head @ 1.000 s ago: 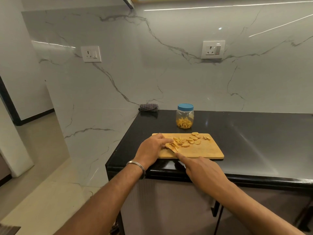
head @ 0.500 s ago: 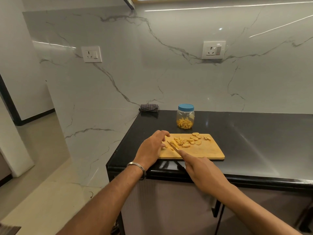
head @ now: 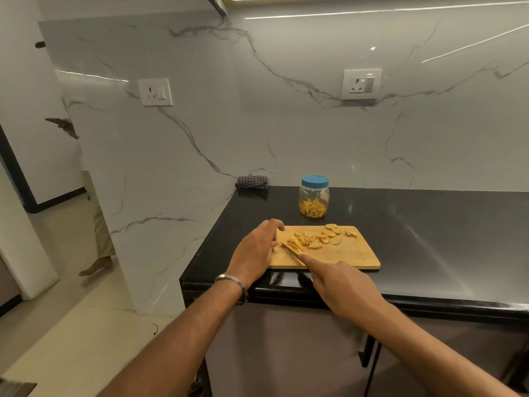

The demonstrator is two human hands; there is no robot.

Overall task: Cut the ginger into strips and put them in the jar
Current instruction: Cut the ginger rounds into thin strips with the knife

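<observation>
Right hand (head: 347, 285) grips knife (head: 292, 250) on cutting board (head: 352, 253) at counter (head: 429, 239) front edge, left hand (head: 256, 250) curled empty beside ginger strips (head: 305, 241), jar (head: 314, 196) behind.

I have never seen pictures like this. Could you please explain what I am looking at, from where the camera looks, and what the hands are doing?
There is no machine, only a person. The camera sits on the person's head and looks forward and down at both arms. On the black counter lies a wooden cutting board with ginger strips and round ginger slices. The right hand holds a knife. The left hand rests at the board's left end, beside the blade. Behind stands a closed jar with a blue lid, partly filled with strips.
</observation>
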